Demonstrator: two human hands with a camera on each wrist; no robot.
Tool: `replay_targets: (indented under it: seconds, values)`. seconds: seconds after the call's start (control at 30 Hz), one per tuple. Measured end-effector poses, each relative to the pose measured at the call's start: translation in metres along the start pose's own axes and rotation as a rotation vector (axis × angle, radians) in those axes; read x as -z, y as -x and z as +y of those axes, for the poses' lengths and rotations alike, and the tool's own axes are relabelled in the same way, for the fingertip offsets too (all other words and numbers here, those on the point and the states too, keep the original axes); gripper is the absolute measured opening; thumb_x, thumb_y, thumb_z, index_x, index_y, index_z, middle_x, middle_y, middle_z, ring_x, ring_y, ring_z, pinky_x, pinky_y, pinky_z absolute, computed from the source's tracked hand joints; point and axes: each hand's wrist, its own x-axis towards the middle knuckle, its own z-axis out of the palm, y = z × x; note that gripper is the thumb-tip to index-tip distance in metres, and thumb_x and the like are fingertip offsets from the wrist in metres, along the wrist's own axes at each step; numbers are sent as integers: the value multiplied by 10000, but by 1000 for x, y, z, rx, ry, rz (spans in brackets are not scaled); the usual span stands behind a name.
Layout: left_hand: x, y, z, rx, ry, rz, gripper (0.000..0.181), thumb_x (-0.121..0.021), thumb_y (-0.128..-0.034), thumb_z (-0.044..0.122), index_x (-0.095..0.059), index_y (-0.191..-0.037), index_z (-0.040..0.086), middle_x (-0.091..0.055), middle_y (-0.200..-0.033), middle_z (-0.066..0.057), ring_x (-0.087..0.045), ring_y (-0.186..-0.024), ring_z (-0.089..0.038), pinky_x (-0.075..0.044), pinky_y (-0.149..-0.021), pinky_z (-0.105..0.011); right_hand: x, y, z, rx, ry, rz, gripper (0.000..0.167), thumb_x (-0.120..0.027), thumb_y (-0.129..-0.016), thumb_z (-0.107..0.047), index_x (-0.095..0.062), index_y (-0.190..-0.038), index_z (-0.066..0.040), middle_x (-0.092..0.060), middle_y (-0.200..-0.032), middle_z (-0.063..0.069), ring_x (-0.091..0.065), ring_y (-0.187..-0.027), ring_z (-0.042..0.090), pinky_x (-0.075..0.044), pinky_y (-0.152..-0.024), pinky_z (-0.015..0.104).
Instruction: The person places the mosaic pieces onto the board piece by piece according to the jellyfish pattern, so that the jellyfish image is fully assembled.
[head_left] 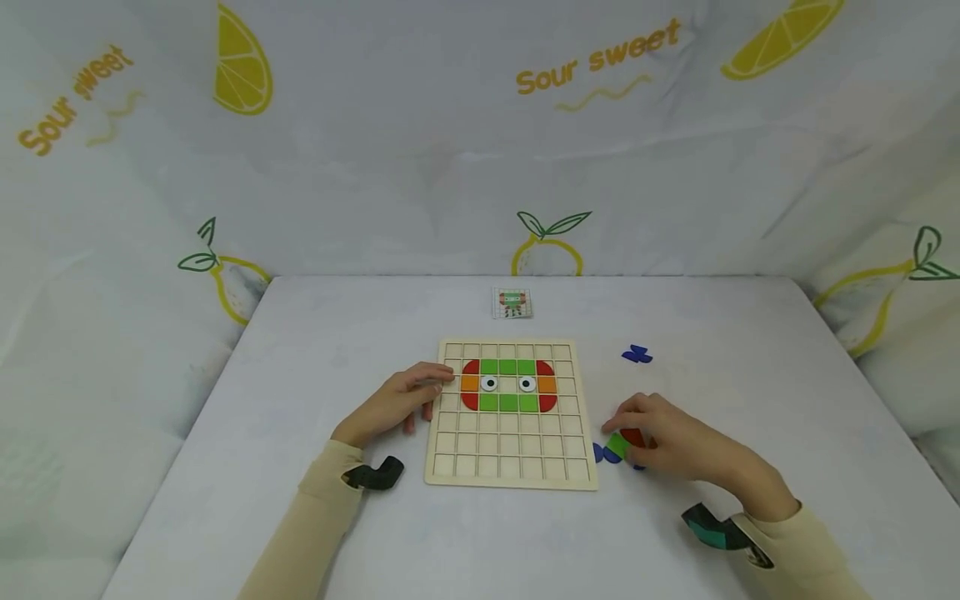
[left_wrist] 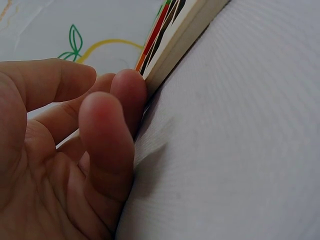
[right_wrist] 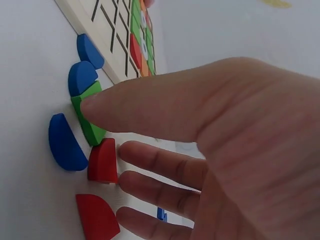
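Okay, left to right, everything relative to the grid board [head_left: 510, 446]: black wrist strap [head_left: 375, 473] on the beige left sleeve [head_left: 315, 517], near-left of the board. Left hand [head_left: 397, 398] at the board's left edge, fingers relaxed and slightly bent, fingertips touching the edge. Board lies flat and carries a three-row block in its far half: red rounded corners, green squares along top and bottom, orange squares at both ends, two eye discs [head_left: 489, 383] with a bare cell between. Small picture card [head_left: 513, 303] sits beyond the board's far edge. First blue piece [right_wrist: 90, 51] is right at the board's right edge; next blue one touches a green square [right_wrist: 90, 125], with another blue and two red pieces [right_wrist: 102, 162] farther out. Right hand [head_left: 663, 437] is over these, right of the board, thumb on the green square, three fingers extended by the reds; can't tell if green is pinched. Loose blue group [head_left: 637, 355] far-right of the board.
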Motion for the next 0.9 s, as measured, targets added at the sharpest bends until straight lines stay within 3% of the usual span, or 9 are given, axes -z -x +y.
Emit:
replay_targets:
  seconds: [0.2, 0.37, 0.57, 0.67, 0.8, 0.9]
  values:
    - [0, -2, 1, -9, -4, -2, 335, -528, -1057, 237, -582, -1387, 243, -591, -796, -63, -522, -672, -162, -481, -488, -260, -6, -2, -1, -27, 75, 54, 262, -800, -846, -120, -762, -1088, -215, -627, -1144, 6, -522, -991, 150, -562, -797, 269]
    - [-1, -3, 2, -15, 2, -6, 348, -524, -1059, 230, -576, -1403, 199, -587, -793, -79, -514, -646, -167, -477, -482, -259, -7, -8, -1, -94, 125, 104, 227, -811, -834, -116, -721, -1041, -148, -652, -1033, -12, -546, -903, 138, -570, -789, 338]
    - [-1, -4, 2, -19, -1, -6, 354, -525, -1061, 237, -575, -1408, 186, -594, -795, -94, -512, -616, -173, -479, -480, -251, -2, -14, -1, -205, 4, 110, 125, -748, -895, -114, -664, -986, -132, -639, -911, 7, -553, -712, 131, -522, -610, 294]
    - [-1, -3, 2, -20, 2, -4, 349, -523, -1061, 231, -578, -1403, 191, -592, -787, -87, -514, -614, -171, -479, -479, -251, 4, -17, -4, -209, -6, 134, 105, -739, -915, -156, -672, -994, -140, -653, -914, 4, -582, -723, 132, -546, -615, 305]
    - [-1, -2, 2, -19, 6, -3, 347, -520, -1060, 219, -578, -1402, 194, -588, -778, -77, -515, -611, -168, -480, -478, -251, 13, -23, -10, -171, 40, 177, 120, -745, -917, -199, -691, -1012, -148, -690, -949, -13, -608, -863, 149, -582, -727, 335]
    - [0, 0, 3, -18, 10, -2, 351, -515, -1061, 211, -575, -1406, 190, -586, -772, -70, -509, -598, -163, -475, -472, -247, 20, -29, -17, -152, 33, 182, 121, -730, -929, -211, -694, -1026, -148, -697, -960, -9, -617, -874, 157, -558, -703, 304]
